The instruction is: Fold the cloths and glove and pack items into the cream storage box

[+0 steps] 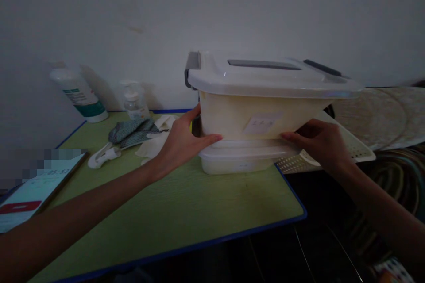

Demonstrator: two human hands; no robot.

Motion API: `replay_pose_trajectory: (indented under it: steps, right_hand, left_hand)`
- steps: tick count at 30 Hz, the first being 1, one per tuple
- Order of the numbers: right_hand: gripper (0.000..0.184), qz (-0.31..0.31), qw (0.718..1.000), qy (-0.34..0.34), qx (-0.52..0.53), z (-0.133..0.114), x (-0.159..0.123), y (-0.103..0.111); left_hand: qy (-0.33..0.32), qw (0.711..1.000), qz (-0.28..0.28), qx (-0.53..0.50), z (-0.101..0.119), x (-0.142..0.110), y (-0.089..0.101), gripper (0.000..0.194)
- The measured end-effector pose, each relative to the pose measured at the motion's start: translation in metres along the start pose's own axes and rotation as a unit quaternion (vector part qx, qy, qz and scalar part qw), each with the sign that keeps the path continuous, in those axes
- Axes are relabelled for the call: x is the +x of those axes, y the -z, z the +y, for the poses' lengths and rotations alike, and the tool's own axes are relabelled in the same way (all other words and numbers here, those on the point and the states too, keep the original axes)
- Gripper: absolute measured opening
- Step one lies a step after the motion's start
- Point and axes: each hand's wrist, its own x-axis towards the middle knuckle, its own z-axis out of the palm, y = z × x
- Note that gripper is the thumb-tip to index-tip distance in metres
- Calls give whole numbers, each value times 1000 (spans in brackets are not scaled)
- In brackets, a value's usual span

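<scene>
A cream plastic storage box [259, 117] with a white lid and grey latches rests on a smaller flat lidded container [239, 159] at the right end of a green table [186, 212]. My left hand [181, 141] grips the box's lower left corner, thumb on the side and fingers curled under its base. My right hand [318, 141] holds the lower right corner the same way. A pale label sits on the box's front.
Behind my left hand lie a grey-green cloth [133, 132], white cloths [159, 141] and a white clip [102, 157]. Two bottles [81, 95] stand by the wall. A lit tablet [33, 190] lies at the left. A white perforated basket [352, 150] sits to the right.
</scene>
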Motion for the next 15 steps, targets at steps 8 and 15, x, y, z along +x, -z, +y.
replay_pose_trajectory:
  steps: [8, 15]
  right_hand:
    - [32, -8, 999, 13, 34, 15, -4, 1]
    - [41, -12, 997, -3, 76, 21, -12, -3]
  left_hand:
    - [-9, 998, 6, -59, -7, -7, -8, 58]
    - [-21, 995, -2, -95, -27, -16, -19, 79]
